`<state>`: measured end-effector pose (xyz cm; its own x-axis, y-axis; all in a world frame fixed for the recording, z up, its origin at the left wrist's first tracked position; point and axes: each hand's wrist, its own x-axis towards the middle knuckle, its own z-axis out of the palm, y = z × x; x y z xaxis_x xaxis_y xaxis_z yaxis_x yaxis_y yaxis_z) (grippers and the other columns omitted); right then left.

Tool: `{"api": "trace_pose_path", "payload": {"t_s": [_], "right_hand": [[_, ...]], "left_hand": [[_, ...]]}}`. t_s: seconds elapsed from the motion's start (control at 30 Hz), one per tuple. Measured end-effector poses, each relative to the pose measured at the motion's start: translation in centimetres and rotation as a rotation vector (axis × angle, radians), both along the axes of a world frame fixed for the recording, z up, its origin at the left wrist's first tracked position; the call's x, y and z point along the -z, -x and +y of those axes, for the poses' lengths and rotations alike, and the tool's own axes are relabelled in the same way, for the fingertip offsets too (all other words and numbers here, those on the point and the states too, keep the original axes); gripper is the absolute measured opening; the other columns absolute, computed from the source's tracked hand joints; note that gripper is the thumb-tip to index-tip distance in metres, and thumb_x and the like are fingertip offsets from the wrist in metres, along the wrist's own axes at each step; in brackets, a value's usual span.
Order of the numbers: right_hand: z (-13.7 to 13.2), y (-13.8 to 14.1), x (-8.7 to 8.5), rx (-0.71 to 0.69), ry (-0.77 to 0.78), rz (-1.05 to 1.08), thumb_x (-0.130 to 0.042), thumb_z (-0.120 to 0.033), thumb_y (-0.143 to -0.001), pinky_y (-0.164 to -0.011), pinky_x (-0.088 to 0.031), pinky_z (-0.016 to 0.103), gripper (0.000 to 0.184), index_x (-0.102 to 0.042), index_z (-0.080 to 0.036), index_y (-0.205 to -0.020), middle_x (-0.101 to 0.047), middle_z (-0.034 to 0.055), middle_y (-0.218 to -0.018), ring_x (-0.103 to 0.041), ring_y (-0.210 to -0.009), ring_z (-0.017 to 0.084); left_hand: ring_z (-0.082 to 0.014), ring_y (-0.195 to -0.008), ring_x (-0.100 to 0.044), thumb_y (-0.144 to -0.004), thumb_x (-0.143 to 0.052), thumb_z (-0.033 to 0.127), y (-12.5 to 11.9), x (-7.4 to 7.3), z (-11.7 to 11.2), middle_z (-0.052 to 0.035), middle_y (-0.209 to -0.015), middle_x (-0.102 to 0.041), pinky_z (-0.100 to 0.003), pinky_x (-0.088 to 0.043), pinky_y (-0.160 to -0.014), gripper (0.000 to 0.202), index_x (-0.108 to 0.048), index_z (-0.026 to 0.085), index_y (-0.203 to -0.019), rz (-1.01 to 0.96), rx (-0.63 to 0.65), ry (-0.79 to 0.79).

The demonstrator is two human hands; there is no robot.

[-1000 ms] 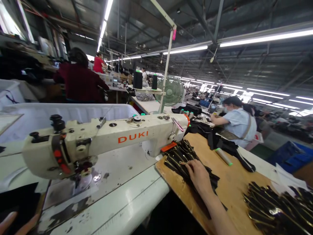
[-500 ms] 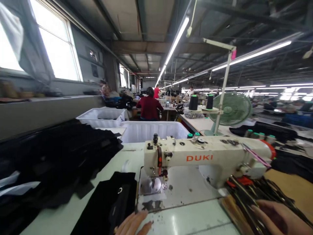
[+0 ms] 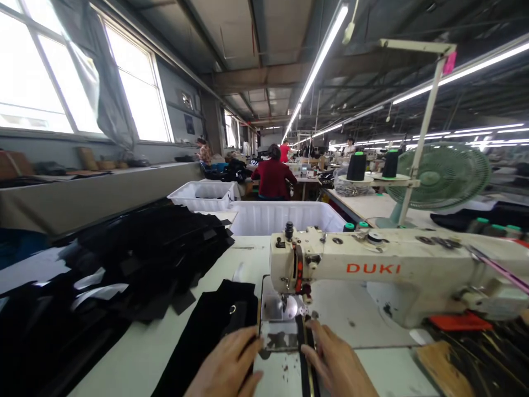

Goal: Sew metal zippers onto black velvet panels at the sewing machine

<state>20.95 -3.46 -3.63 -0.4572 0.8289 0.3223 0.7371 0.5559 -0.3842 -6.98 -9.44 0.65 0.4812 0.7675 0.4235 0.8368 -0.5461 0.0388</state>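
My right hand [image 3: 336, 355] pinches a black zipper strip [image 3: 308, 364] with a gold line of teeth, its far end just in front of the needle area. My left hand [image 3: 229, 361] lies with fingers stretched and slightly apart over the right edge of a black fabric piece [image 3: 202, 325]. A small gold ring [image 3: 232, 309] shows on that fabric. Ahead of both hands stands a cream sewing machine [image 3: 351, 264] marked DUKI, its needle area lit. More black zipper strips [image 3: 475, 353] lie in a pile to the right, beside the machine's base.
A large heap of black cut fabric [image 3: 136, 264] covers the left of the table. White plastic bins [image 3: 285, 216] stand behind the machine. A thread stand [image 3: 425, 121] with black cones [image 3: 356, 166] and a green fan [image 3: 446, 176] rise at the right. A person in dark red [image 3: 273, 179] sits farther off.
My right hand has come left from the zipper pile with one strip and now holds it before the needle. The view has turned left. My left hand stays by the black fabric.
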Motion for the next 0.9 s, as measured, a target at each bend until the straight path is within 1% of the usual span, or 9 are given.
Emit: {"api": "trace_pose_path", "payload": {"t_s": [0.1,0.2,0.33,0.47,0.53,0.67,0.77,0.83,0.9], "right_hand": [[0.5,-1.0,-1.9,-0.157,-0.109,-0.023,-0.050,-0.019,-0.095,-0.085,-0.054,0.034,0.026,-0.059,-0.029,-0.118,-0.064,0.0069,-0.114,-0.065,-0.101,0.022],[0.8,-1.2,-2.5,-0.200,-0.200,-0.043,-0.054,-0.016,-0.094,-0.098,-0.050,0.043,0.030,-0.061,-0.029,-0.120,-0.061,0.0073,-0.124,-0.056,-0.118,0.025],[1.0,-0.6,-2.1,-0.247,-0.205,-0.061,-0.052,-0.014,-0.094,-0.101,-0.049,0.039,0.033,-0.060,-0.024,-0.125,-0.062,0.0080,-0.124,-0.057,-0.118,0.022],[0.7,0.1,-2.5,-0.334,-0.188,-0.034,-0.055,-0.017,-0.093,-0.098,-0.052,0.034,0.033,-0.060,-0.020,-0.125,-0.065,0.0093,-0.119,-0.061,-0.112,0.022],[0.5,0.5,-2.7,-0.367,-0.162,-0.011,-0.058,-0.019,-0.091,-0.095,-0.053,0.032,0.032,-0.061,-0.020,-0.123,-0.065,0.0086,-0.117,-0.062,-0.108,0.021],[0.3,0.8,-2.6,-0.328,-0.182,-0.005,-0.059,-0.021,-0.091,-0.098,-0.051,0.035,0.032,-0.062,-0.024,-0.123,-0.064,0.0077,-0.121,-0.059,-0.114,0.023],[0.4,0.9,-2.5,-0.318,-0.210,-0.051,-0.059,-0.022,-0.091,-0.103,-0.048,0.040,0.031,-0.062,-0.024,-0.121,-0.065,0.0070,-0.119,-0.059,-0.114,0.024],[0.6,0.8,-2.6,-0.330,-0.238,-0.093,-0.060,-0.024,-0.091,-0.104,-0.047,0.041,0.029,-0.063,-0.024,-0.120,-0.067,0.0067,-0.118,-0.061,-0.112,0.024],[0.7,0.7,-2.7,-0.342,-0.269,-0.124,-0.060,-0.027,-0.091,-0.103,-0.047,0.040,0.028,-0.062,-0.024,-0.120,-0.067,0.0064,-0.118,-0.062,-0.110,0.023]], "left_hand": [[-0.0247,-0.129,-0.052,-0.099,-0.047,0.037,2.9,-1.7,3.6,-0.0040,-0.143,-0.053,-0.040,-0.040,-0.111,0.039,-0.055,0.028,-0.136,-0.137,-0.159,0.222],[-0.0278,-0.138,-0.040,-0.097,-0.049,0.037,4.6,-1.8,8.2,-0.0090,-0.151,-0.043,-0.048,-0.029,-0.115,0.050,-0.044,0.023,-0.145,-0.169,-0.163,0.321],[-0.0304,-0.126,-0.049,-0.084,-0.064,0.042,5.2,-0.9,11.6,-0.0111,-0.134,-0.057,-0.047,-0.035,-0.108,0.058,-0.051,0.021,-0.136,-0.195,-0.133,0.391],[-0.0249,-0.095,-0.060,-0.087,-0.059,0.040,3.9,0.0,10.7,-0.0051,-0.096,-0.066,-0.036,-0.046,-0.088,0.024,-0.066,0.021,-0.099,-0.280,-0.151,0.436],[-0.0226,-0.086,-0.061,-0.090,-0.057,0.039,2.8,0.3,10.0,-0.0035,-0.087,-0.065,-0.032,-0.047,-0.080,0.021,-0.065,0.019,-0.087,-0.335,-0.161,0.442],[-0.0199,-0.077,-0.064,-0.096,-0.048,0.039,0.1,0.7,9.6,-0.0033,-0.083,-0.068,-0.028,-0.051,-0.070,0.027,-0.065,0.018,-0.091,-0.432,-0.164,0.428],[-0.0259,-0.101,-0.064,-0.093,-0.054,0.034,-1.8,1.0,8.5,-0.0081,-0.106,-0.069,-0.038,-0.051,-0.090,0.026,-0.064,0.019,-0.111,-0.460,-0.170,0.362],[-0.0320,-0.127,-0.050,-0.089,-0.058,0.028,-2.5,1.2,6.7,-0.0114,-0.135,-0.056,-0.052,-0.037,-0.108,0.045,-0.053,0.022,-0.134,-0.430,-0.171,0.260],[-0.0345,-0.139,-0.037,-0.089,-0.058,0.026,-2.6,1.6,4.7,-0.0112,-0.152,-0.040,-0.058,-0.026,-0.114,0.062,-0.038,0.026,-0.148,-0.303,-0.135,0.116]]}}
